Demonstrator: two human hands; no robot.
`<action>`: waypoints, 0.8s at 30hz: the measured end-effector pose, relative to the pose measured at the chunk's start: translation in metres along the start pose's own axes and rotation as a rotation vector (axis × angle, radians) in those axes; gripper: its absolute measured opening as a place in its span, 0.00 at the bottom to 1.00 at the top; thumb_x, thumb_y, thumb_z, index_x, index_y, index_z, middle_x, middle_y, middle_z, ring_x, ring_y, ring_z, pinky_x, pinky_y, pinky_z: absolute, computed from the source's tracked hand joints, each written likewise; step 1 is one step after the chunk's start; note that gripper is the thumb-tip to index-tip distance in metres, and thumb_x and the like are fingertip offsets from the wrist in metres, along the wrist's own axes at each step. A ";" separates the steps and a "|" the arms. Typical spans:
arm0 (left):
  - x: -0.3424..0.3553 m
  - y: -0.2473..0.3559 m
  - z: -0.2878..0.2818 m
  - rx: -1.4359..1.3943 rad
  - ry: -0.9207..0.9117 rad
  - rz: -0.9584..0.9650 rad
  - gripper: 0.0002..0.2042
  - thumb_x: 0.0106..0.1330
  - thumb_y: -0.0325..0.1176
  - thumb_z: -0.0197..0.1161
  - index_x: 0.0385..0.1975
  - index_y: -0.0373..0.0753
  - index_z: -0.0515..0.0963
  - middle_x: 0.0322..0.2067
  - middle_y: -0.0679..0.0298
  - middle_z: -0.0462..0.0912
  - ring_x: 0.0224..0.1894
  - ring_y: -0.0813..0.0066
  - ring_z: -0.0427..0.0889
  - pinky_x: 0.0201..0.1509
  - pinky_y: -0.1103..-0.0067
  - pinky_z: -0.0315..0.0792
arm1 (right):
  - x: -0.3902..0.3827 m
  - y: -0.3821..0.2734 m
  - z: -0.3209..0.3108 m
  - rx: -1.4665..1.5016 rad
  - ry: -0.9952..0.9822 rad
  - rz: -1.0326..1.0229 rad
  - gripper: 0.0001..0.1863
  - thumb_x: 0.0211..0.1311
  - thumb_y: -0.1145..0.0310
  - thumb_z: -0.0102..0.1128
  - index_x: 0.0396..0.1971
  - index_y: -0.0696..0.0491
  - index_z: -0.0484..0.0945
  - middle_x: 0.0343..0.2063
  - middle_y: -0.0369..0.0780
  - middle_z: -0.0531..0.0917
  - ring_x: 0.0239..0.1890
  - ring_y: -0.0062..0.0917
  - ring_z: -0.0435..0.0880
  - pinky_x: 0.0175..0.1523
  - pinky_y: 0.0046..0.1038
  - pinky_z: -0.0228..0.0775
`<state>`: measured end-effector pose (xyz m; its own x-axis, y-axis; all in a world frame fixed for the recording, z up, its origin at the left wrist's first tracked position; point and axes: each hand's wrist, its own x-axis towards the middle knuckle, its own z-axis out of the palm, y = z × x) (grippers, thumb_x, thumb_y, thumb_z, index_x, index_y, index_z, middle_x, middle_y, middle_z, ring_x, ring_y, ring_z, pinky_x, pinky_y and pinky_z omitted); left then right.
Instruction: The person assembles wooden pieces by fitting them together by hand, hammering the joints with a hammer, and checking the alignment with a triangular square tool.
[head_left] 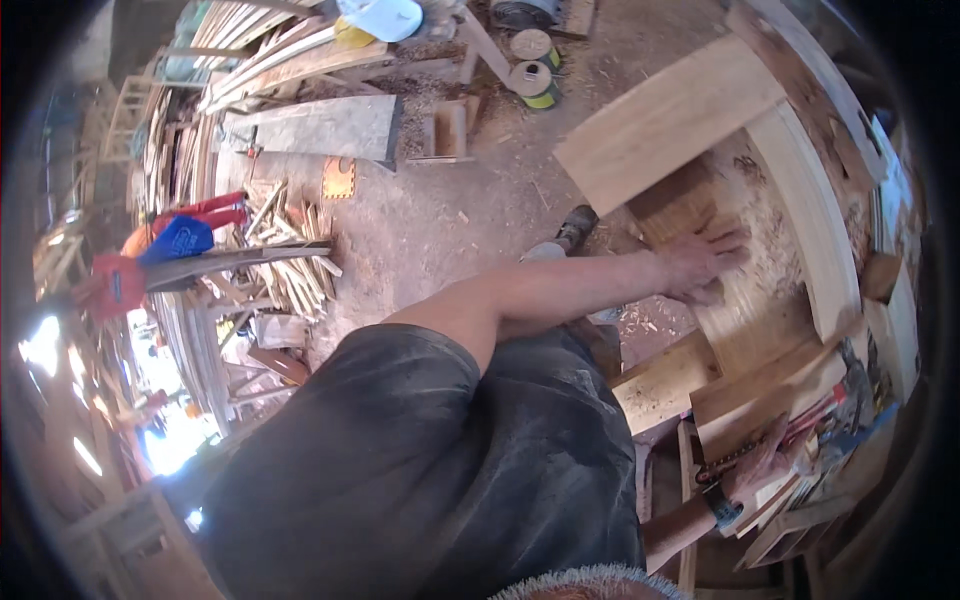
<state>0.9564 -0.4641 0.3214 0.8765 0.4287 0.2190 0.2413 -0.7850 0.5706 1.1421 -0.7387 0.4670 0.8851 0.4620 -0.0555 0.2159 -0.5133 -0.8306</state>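
My left hand (705, 262) rests, fingers spread, on the wide board (762, 325) at right; shavings (775, 225) beyond suggest some cutting is done, what's left unclear. Near right, my right hand (762, 468) meets tools (822, 408); I can't tell its grip.

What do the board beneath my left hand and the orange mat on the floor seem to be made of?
The board looks like smooth, bare wood: its tan face shows grain, though a clear coat is possible. The orange mat may be matte foam, given its notched-looking edge, but it's too small to be sure.
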 end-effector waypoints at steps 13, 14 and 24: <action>0.017 0.055 -0.074 -0.205 -0.263 -0.194 0.38 0.64 0.55 0.69 0.69 0.37 0.72 0.73 0.39 0.64 0.78 0.46 0.61 0.79 0.40 0.49 | -0.039 -0.084 0.056 0.145 0.086 0.087 0.22 0.73 0.67 0.65 0.63 0.55 0.79 0.23 0.26 0.71 0.22 0.10 0.66 0.26 0.19 0.58; 0.014 0.060 -0.085 -0.318 -0.273 -0.136 0.36 0.66 0.54 0.68 0.68 0.36 0.72 0.72 0.40 0.65 0.77 0.46 0.63 0.78 0.44 0.53 | -0.040 -0.083 0.059 0.140 0.087 0.077 0.14 0.73 0.66 0.66 0.54 0.54 0.80 0.22 0.26 0.72 0.21 0.10 0.67 0.25 0.20 0.58; 0.033 0.009 -0.242 -0.836 -0.399 0.119 0.26 0.73 0.43 0.67 0.66 0.37 0.75 0.65 0.50 0.77 0.70 0.50 0.73 0.73 0.64 0.68 | -0.062 -0.156 0.162 0.221 0.237 0.145 0.14 0.72 0.64 0.70 0.31 0.50 0.73 0.18 0.29 0.72 0.19 0.11 0.70 0.24 0.20 0.61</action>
<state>0.8869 -0.3487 0.5251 0.9918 0.0588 0.1131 -0.1016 -0.1710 0.9800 0.9863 -0.5701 0.5106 0.9766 0.2021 -0.0730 0.0095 -0.3799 -0.9250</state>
